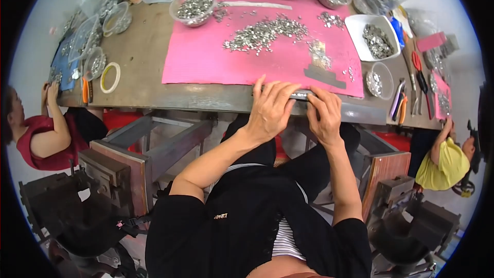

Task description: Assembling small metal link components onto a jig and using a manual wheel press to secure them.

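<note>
At the near edge of the bench, my left hand [269,109] and my right hand [325,115] grip a short dark bar [300,96] between them. Small shiny metal pieces show along its top, too small to make out. My left fingers bend over its left part, and my right thumb and fingers close on its right end. Just beyond lies a pink mat [200,56] with a loose heap of small silver metal pieces [265,33]. A grey flat patch [324,76] sits on the mat near my right hand.
Tubs of metal pieces line the back, including a round tub [194,6]. At right are a white tray [355,25], a small clear cup [380,80], pliers [398,99] and red-handled scissors [417,62]. A tape roll [110,77] lies left. Co-workers sit at both sides.
</note>
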Action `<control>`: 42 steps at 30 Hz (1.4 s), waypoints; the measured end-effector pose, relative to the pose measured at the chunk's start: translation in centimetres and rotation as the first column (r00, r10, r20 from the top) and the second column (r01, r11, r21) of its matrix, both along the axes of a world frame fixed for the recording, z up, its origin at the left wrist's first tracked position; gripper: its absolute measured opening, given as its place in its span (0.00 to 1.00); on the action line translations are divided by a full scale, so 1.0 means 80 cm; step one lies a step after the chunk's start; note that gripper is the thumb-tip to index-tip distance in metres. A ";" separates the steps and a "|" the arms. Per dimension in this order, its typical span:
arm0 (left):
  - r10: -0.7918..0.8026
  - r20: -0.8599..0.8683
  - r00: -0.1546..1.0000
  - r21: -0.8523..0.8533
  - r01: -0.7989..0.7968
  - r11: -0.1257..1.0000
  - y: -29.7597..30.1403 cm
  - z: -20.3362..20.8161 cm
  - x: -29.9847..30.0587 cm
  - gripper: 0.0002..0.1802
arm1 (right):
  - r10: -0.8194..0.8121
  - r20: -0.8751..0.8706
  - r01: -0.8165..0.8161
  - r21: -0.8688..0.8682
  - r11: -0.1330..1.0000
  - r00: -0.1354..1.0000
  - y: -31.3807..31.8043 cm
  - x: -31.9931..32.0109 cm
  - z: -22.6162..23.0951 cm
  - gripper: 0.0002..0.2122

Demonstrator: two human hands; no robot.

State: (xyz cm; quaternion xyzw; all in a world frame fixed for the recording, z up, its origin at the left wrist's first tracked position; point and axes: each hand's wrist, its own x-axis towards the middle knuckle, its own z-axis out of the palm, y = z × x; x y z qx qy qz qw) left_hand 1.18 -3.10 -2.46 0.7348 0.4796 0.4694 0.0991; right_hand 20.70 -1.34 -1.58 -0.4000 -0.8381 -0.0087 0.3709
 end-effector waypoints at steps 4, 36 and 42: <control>0.044 -0.045 0.998 0.044 -0.042 0.998 0.025 0.026 -0.050 0.17 | 0.034 -0.100 -0.047 -0.121 0.992 0.994 0.016 0.009 0.023 0.08; -0.020 -0.299 0.954 0.071 0.043 0.997 0.075 0.028 -0.140 0.04 | 0.102 0.275 -0.070 -0.126 0.990 0.956 0.107 -0.083 0.050 0.02; -0.084 -0.376 0.923 0.003 0.092 0.996 0.068 0.027 -0.133 0.05 | 0.122 0.090 -0.098 -0.234 0.967 0.988 0.087 -0.071 0.039 0.03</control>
